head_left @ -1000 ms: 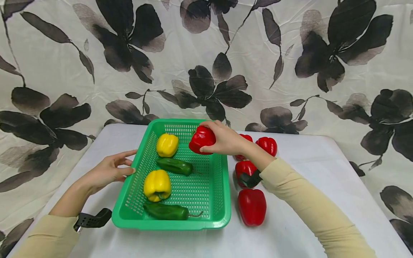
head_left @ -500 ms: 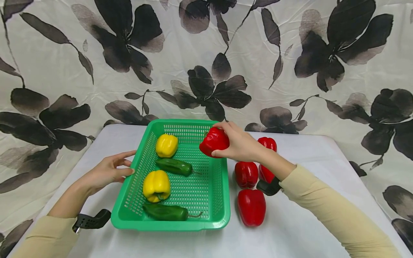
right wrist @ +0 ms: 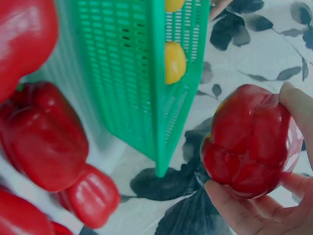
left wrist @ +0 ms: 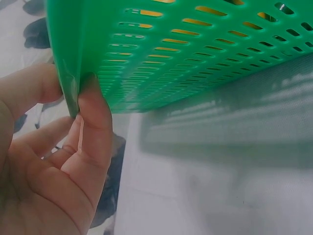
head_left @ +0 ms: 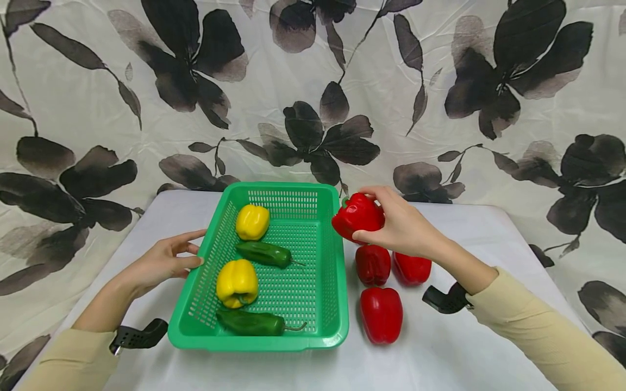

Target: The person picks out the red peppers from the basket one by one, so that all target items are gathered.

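My right hand (head_left: 398, 225) grips a red bell pepper (head_left: 358, 216) just past the right rim of the green basket (head_left: 340, 304). In the right wrist view thumb and fingers wrap the pepper (right wrist: 252, 142), its lobed end facing the camera. At the basket's left side my left hand (head_left: 156, 266) pinches the rim; the left wrist view has thumb and fingers on either side of that rim (left wrist: 71, 83). Inside the basket lie two yellow bell peppers, one at the back (head_left: 252, 222) and one nearer (head_left: 237, 283), alternating with two long green peppers (head_left: 264, 253).
Right of the basket, red bell peppers stand on the white tabletop: one beside its wall (head_left: 373, 265), one further right (head_left: 412, 269), one nearer the front (head_left: 381, 315). The right hand covers part of the area behind them. A floral cloth (head_left: 303, 65) hangs behind the table.
My right hand has carried the red bell pepper rightward, from over the basket's inside to beyond its right rim. The left hand stays at the left rim, and the basket's contents have not shifted.
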{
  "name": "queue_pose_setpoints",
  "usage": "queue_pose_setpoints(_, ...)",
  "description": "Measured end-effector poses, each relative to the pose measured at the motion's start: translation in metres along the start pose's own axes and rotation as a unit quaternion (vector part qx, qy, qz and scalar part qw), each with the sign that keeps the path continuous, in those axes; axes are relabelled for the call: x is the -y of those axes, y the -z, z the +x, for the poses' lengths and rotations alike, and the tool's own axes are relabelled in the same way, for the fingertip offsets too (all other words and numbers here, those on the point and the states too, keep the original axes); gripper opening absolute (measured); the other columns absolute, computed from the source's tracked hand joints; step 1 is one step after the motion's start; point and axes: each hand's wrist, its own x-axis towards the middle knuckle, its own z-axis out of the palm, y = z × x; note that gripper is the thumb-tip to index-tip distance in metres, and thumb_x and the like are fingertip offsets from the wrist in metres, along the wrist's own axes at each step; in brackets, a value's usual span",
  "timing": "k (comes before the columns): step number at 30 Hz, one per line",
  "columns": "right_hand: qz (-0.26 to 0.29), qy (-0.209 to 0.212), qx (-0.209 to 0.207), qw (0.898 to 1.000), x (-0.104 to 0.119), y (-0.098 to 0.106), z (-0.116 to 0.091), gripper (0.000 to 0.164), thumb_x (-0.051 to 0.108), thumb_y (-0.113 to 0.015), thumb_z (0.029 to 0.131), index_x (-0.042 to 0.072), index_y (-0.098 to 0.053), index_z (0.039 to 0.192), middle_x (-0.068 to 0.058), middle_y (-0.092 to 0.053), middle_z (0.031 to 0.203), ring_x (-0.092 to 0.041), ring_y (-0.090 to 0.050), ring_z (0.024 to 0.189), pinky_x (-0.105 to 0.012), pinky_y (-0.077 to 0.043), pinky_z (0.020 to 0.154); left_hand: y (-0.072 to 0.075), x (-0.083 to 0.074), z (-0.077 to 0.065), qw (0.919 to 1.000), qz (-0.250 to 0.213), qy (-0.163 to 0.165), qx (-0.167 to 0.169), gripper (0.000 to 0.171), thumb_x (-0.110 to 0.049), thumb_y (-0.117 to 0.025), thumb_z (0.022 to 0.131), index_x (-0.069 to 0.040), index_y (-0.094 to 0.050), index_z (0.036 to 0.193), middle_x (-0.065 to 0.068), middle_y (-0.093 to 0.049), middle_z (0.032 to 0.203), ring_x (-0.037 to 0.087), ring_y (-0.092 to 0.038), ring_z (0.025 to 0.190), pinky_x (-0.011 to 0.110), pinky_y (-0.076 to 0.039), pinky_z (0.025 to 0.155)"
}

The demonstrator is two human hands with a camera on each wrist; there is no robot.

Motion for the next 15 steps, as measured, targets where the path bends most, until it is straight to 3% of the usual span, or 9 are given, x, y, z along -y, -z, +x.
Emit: queue_pose_setpoints(15,0.005,-0.066,-0.025,0.998,-0.025,0.004,-0.05,0.076,0.022,-0.081,0.068,0.01,-0.039,0.131,-0.007,-0.047,0.121,-0.024,-0.051,0.102,-0.038,-0.055,0.072,0.001,0.0,0.001,1.0,-0.001,0.001,0.002,0.072,-0.017,-0.06,0.088,-0.005,-0.02,0.146,0.024,-0.045,0.113,0.022,-0.057,0.085,0.033,-0.054,0.072)
